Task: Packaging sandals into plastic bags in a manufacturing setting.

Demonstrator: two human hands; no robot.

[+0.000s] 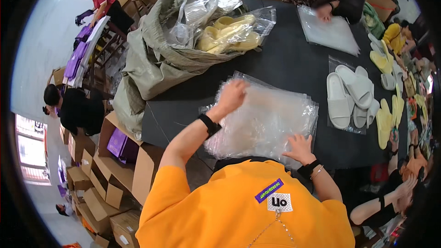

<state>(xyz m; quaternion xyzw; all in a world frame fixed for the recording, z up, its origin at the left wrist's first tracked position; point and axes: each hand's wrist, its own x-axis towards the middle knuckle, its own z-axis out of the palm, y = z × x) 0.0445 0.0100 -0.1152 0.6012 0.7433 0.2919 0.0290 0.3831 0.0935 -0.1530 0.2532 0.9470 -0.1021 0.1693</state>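
Both hands lay on the stack of clear plastic bags on the black table: left hand blurred, fingers' state unclear; right hand flat, fingers spread. Slippery sheets beneath them might have slid apart.

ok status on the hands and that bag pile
Left hand flat on clear bag stack. Right hand pressing its near edge. White slippers lie apart, right.

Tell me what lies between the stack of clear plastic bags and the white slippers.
In the head view, only bare black tabletop separates the stack of clear plastic bags from the white slippers.
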